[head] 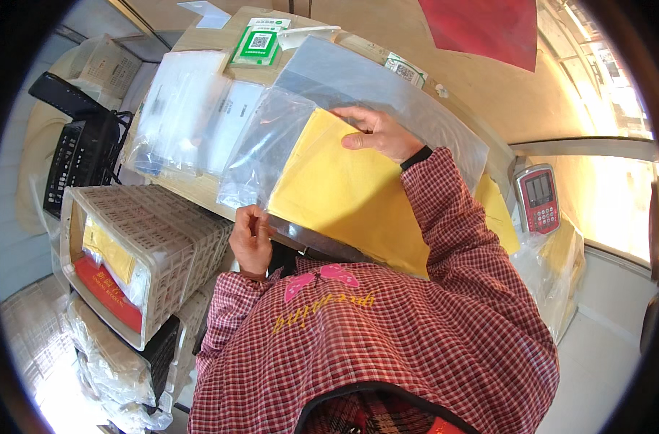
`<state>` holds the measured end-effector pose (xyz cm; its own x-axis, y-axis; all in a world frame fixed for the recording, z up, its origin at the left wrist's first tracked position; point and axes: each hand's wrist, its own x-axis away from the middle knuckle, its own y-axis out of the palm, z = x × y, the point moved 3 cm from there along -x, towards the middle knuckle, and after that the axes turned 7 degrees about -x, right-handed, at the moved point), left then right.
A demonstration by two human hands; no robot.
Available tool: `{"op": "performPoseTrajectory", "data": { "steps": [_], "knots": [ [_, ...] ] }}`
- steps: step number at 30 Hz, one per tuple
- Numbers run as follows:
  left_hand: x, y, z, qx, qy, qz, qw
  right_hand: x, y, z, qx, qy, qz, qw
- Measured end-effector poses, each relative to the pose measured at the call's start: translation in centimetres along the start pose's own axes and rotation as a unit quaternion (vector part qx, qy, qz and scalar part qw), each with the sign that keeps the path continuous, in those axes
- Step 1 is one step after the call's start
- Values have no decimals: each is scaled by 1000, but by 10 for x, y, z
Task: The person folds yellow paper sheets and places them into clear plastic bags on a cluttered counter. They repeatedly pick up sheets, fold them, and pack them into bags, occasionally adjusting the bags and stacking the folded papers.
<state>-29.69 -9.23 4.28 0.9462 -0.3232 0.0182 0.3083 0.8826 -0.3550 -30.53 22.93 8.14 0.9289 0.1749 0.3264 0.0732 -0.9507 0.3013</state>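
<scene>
A stack of yellow paper sheets (329, 179) lies in front of me, its left part close to a clear plastic bag (275, 125). My right hand (381, 133) grips the stack's upper edge, thumb on top and fingers beneath. My left hand (253, 238) pinches the lower edge of the clear plastic near the sheets' lower left corner. Under both spreads a large clear plastic sheet (443, 125) on the wooden table (199, 38). Whether the sheets are inside the bag, I cannot tell.
White packets in clear plastic (180, 103) lie to the left. Green code cards (259, 43) stand at the back. A plastic crate (145, 211) sits at the lower left beside a black basket (79, 157). A red keypad scale display (540, 198) is at the right, above bagged yellow material (557, 260).
</scene>
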Motion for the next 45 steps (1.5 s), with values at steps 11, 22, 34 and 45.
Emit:
{"op": "performPoseTrajectory", "data": {
  "steps": [11, 22, 34, 45],
  "knots": [
    [2, 24, 24, -118, 154, 99, 976, -3, -11, 3, -2, -40, 55, 998],
    [0, 32, 33, -146, 77, 82, 983, 15, -26, -3, -22, -40, 47, 998],
    [-2, 35, 27, -89, 66, 58, 992, 10, -24, -9, -24, -51, 56, 997],
    [-6, 44, 36, -133, 122, 19, 983, -1, -27, 4, -12, -98, 92, 991]
  ]
}}
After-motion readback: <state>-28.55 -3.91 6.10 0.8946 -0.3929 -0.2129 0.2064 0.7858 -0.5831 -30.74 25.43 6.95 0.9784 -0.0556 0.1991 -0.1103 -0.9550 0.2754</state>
